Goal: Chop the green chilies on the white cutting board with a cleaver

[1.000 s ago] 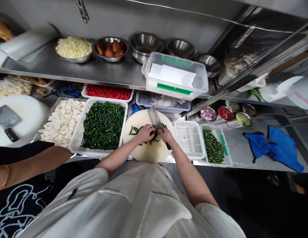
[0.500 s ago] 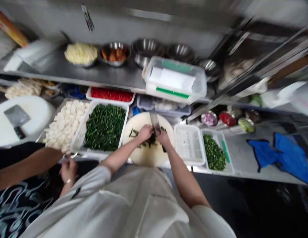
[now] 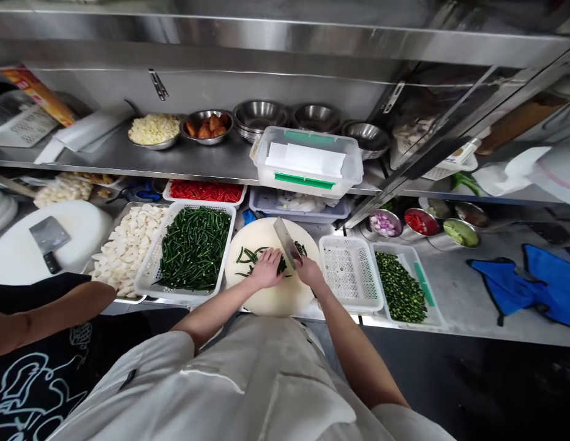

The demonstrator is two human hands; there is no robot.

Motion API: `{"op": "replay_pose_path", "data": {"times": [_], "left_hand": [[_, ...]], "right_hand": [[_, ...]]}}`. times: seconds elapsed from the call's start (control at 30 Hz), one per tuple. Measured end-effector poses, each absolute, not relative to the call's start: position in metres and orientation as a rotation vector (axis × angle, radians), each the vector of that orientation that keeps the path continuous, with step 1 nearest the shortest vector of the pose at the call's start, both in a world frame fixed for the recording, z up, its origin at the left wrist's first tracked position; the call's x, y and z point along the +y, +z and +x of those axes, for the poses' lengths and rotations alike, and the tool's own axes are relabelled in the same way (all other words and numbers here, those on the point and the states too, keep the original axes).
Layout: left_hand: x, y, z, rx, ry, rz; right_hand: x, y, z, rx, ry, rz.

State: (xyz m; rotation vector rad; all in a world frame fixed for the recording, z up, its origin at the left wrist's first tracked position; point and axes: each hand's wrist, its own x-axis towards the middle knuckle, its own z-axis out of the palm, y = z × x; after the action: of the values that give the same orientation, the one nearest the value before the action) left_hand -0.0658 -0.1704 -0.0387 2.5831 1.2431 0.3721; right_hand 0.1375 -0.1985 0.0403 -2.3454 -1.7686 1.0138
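Observation:
My left hand (image 3: 267, 269) lies on the round white cutting board (image 3: 275, 303), fingers stretched out over a small bunch of long green chillies (image 3: 248, 256). My right hand (image 3: 308, 271) is closed round the handle of a kitchen knife (image 3: 287, 241). Its broad blade points away from me and to the left, just right of my left fingers. Cut green pieces (image 3: 301, 248) lie on the board beyond the blade. Left of the board stands a white basket (image 3: 149, 269) of whole green chillies (image 3: 193, 248). To the right are a white perforated basket (image 3: 351, 269) and a tub of chopped green chillies (image 3: 399, 288).
A co-worker's arm (image 3: 68, 309) reaches in at left, near a tray of white chunks (image 3: 128, 245) and another board (image 3: 89, 226) with a cleaver (image 3: 50, 236). The steel shelf (image 3: 211, 164) above holds bowls and a lidded plastic box (image 3: 307, 159). Blue cloths (image 3: 505, 285) lie right.
My left hand has gone from curled fingers to lying flatter on the chillies. The knife now leans further left. The co-worker's other hand has left the view.

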Motion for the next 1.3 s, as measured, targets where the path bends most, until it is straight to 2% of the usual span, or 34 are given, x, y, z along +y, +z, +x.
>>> {"op": "replay_pose_path", "data": {"times": [0.13, 0.43, 0.73, 0.97, 1.3], "left_hand": [[-0.194, -0.045, -0.047, 1.349, 0.315, 2.611], [-0.166, -0.030, -0.059, 1.246, 0.416, 2.570], [-0.136, -0.019, -0.060, 0.742, 0.315, 2.631], [-0.131, -0.018, -0.063, 0.678, 0.276, 2.625], [-0.128, -0.025, -0.070, 0.623, 0.308, 2.597]], "right_hand": [[-0.209, 0.039, 0.151, -1.812, 0.974, -2.380], [-0.223, 0.046, 0.153, -1.826, 0.964, -2.430], [-0.230, 0.046, 0.137, -1.835, 0.962, -2.428], [-0.212, 0.054, 0.120, -1.875, 0.898, -2.483], [-0.206, 0.057, 0.111, -1.801, 0.983, -2.474]]}}
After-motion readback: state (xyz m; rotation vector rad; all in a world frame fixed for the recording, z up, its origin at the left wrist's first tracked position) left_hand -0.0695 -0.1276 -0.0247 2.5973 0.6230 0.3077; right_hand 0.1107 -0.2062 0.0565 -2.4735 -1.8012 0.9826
